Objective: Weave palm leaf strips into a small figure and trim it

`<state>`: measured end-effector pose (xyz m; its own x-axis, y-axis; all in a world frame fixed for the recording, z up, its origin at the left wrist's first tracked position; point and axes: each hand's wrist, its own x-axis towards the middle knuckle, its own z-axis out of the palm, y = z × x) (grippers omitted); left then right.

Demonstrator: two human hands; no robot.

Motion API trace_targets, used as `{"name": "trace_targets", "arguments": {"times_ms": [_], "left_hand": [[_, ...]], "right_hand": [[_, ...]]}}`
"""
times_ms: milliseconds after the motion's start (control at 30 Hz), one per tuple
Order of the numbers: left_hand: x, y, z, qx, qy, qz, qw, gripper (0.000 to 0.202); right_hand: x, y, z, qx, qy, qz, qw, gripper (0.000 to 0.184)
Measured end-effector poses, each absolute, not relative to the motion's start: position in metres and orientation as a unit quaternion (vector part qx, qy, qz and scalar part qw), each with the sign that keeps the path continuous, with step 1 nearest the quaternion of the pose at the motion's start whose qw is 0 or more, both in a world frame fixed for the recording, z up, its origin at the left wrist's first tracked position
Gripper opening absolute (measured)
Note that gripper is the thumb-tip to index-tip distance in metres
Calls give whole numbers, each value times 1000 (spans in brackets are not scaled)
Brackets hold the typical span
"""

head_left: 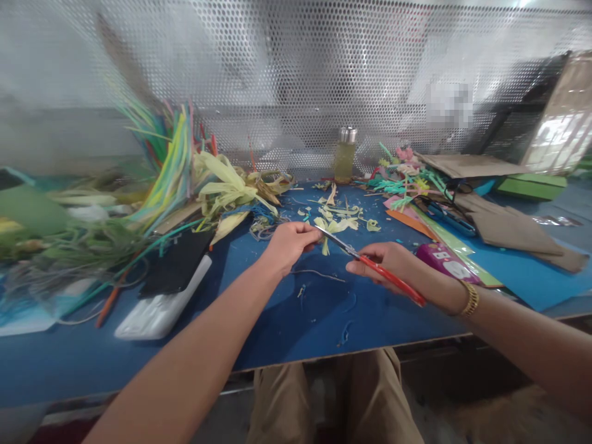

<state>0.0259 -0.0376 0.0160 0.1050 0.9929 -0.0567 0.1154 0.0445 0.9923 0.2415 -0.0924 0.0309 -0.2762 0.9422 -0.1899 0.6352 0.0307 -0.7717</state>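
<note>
My right hand point(398, 266) is closed round the red handles of a pair of scissors point(370, 265), whose metal blades point left toward my left hand point(289, 242). My left hand is pinched shut on a small pale piece that I cannot make out, right at the blade tips. Both hands hover over the blue tabletop point(296, 320). Just beyond the blades lie pale yellow-green husk strips point(335, 222). A thin grey wire point(319, 273) lies on the table below my hands.
A heap of coloured strips and husks point(176, 172) fills the left side, with a black and a white flat object point(166, 296) in front. A small bottle point(346, 154) stands at the perforated metal back wall. Paper sheets, cardboard and green boxes point(531, 185) lie right.
</note>
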Motion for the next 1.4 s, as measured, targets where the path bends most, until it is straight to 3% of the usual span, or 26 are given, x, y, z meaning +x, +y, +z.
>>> {"name": "trace_targets", "arguments": {"times_ms": [300, 367, 433, 533, 633, 700, 800, 967, 1100, 1267, 1400], "left_hand": [[19, -31, 12, 549, 518, 385, 531, 22], [11, -27, 14, 594, 553, 378, 444, 20], [0, -24, 17, 653, 601, 367, 280, 15], [-17, -21, 22, 697, 653, 280, 92, 14], [-28, -18, 24, 716, 673, 183, 31, 26], [-31, -17, 23, 733, 656, 180, 3, 20], [-31, -16, 22, 730, 652, 204, -40, 34], [-30, -18, 25, 707, 681, 189, -12, 30], [-31, -21, 29, 694, 684, 223, 14, 29], [-24, -26, 33, 676, 663, 309, 86, 33], [-5, -29, 28, 648, 591, 396, 271, 41]], "right_hand": [[234, -99, 52, -590, -627, 470, 193, 45], [239, -99, 60, -588, -629, 465, 207, 43], [246, -95, 65, -584, -644, 439, 227, 42], [253, -83, 64, -571, -711, 323, 255, 42], [247, -65, 58, -551, -770, 179, 269, 37], [236, -52, 51, -542, -797, 113, 241, 31], [218, -35, 40, -550, -813, 52, 181, 32], [205, -17, 19, -553, -825, 22, 115, 36], [209, -11, 9, -572, -812, 33, 116, 36], [220, -11, 12, -563, -791, 83, 225, 33], [223, -16, 21, -545, -759, 104, 342, 35]]}}
